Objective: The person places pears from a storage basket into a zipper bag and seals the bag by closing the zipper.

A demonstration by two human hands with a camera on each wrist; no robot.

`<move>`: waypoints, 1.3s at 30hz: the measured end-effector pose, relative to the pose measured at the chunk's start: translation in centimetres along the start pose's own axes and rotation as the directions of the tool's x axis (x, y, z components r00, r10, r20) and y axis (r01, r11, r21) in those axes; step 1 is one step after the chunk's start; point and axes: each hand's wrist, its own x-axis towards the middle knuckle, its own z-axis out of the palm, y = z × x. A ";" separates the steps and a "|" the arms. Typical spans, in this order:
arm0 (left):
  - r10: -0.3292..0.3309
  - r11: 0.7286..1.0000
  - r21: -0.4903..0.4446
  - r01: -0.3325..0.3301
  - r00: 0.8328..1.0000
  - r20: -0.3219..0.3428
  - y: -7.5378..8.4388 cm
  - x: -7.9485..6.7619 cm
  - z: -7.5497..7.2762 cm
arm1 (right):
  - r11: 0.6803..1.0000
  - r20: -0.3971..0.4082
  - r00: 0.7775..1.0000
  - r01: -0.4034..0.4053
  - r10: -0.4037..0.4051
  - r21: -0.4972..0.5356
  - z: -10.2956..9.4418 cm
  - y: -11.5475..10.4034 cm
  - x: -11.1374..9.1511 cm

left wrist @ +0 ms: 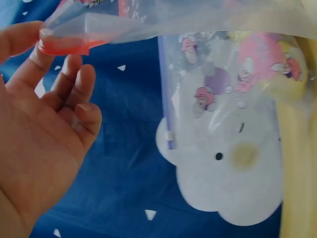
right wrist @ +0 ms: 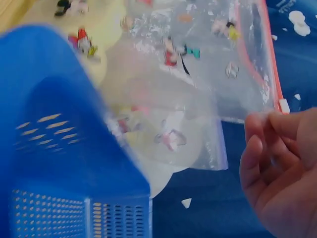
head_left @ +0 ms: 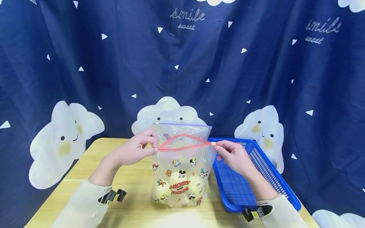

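Note:
A clear zip bag (head_left: 196, 169) with a red zip strip and cartoon prints stands upright on the table, its mouth gaping slightly. Pale yellow rounded things (head_left: 174, 180) show through its lower part; their kind is unclear. My left hand (head_left: 138, 147) pinches the bag's top left corner between thumb and finger. At the other top corner, my right hand (head_left: 236, 157) pinches the end of the red strip, right beside the white slider (head_left: 213, 143). Behind it stands a second clear bag (left wrist: 198, 84) with a purple zip strip, touched by neither hand.
A blue plastic basket (head_left: 223, 193) with perforated walls sits on the right of the wooden table (head_left: 131, 183), under my right forearm. A dark blue curtain (head_left: 119, 79) with clouds and triangles hangs behind the table.

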 end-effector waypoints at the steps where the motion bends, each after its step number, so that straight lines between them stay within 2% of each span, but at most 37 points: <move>1: -0.006 1.000 -0.004 0.006 1.000 -0.014 -0.2 -0.1 0.1 | 1.000 0.020 1.000 0.002 -0.002 0.010 0.0 0.1 -0.1; 4: -0.079 0.996 -0.047 0.077 0.996 -0.040 -1.1 -0.2 0.4 | 0.999 0.039 0.999 0.019 -0.020 0.035 0.0 0.2 -0.3; 6: -0.183 0.978 -0.102 0.180 0.983 -0.016 -1.6 -0.2 0.6 | 0.998 0.042 0.998 0.037 -0.039 0.048 0.1 0.2 -0.4; 9: -0.332 0.923 -0.178 0.342 0.940 0.085 -2.1 -0.1 1.1 | 0.998 0.051 0.998 0.043 -0.046 0.054 0.2 0.1 -0.5; 11: -0.393 0.882 -0.223 0.415 0.909 0.139 -2.3 0.0 1.5 | 0.998 0.054 0.998 0.032 -0.035 0.052 0.4 0.1 -0.5; 12: -0.402 0.874 -0.230 0.429 0.903 0.155 -2.3 0.0 1.7 | 0.998 0.053 0.998 0.026 -0.029 0.049 0.4 0.2 -0.6; 14: -0.390 0.881 -0.224 0.417 0.907 0.157 -2.2 0.2 1.9 | 0.999 0.049 0.999 0.017 -0.019 0.043 0.4 0.3 -0.6; 17: -0.342 0.919 -0.162 0.360 0.931 0.127 -1.9 0.3 1.8 | 0.999 0.040 0.999 0.017 -0.019 0.030 0.4 0.4 -0.7; 19: -0.307 0.941 -0.129 0.311 0.950 0.051 -1.5 0.3 1.2 | 1.000 0.021 1.000 0.021 -0.021 0.019 0.3 0.3 -0.7; 20: -0.299 0.948 -0.112 0.297 0.954 -0.006 -1.3 0.2 0.9 | 1.000 0.004 1.000 0.020 -0.020 0.019 0.1 0.2 -0.7; 21: -0.292 0.954 -0.098 0.285 0.954 -0.063 -1.0 0.1 0.5 | 0.999 -0.011 1.000 0.021 -0.021 0.029 0.0 0.1 -0.6; 23: -0.284 0.959 -0.079 0.274 0.943 -0.172 -0.4 -0.1 -0.4 | 0.999 -0.037 0.999 0.025 -0.023 0.048 -0.3 0.1 -0.5; 25: -0.287 0.958 -0.057 0.282 0.930 -0.229 -0.2 -0.2 -1.1 | 0.998 -0.041 0.999 0.027 -0.024 0.053 -0.4 0.1 -0.3; 28: -0.298 0.954 -0.049 0.295 0.935 -0.189 -0.4 -0.4 -1.3 | 0.999 0.019 1.000 0.024 -0.025 0.045 -0.3 0.2 -0.4; 31: -0.293 0.956 -0.079 0.284 0.945 -0.147 -1.3 -0.9 -1.2 | 0.999 0.072 0.997 0.005 -0.008 0.038 0.0 0.4 -0.5; 35: -0.271 0.952 -0.176 0.249 0.956 -0.111 -2.3 -2.1 -1.1 | 0.998 0.085 0.996 -0.005 0.000 0.064 0.3 0.4 -0.4; 39: -0.259 0.945 -0.223 0.238 0.963 -0.071 -2.9 -2.8 -0.6 | 0.998 0.095 0.995 0.017 -0.024 0.066 0.7 0.4 -0.2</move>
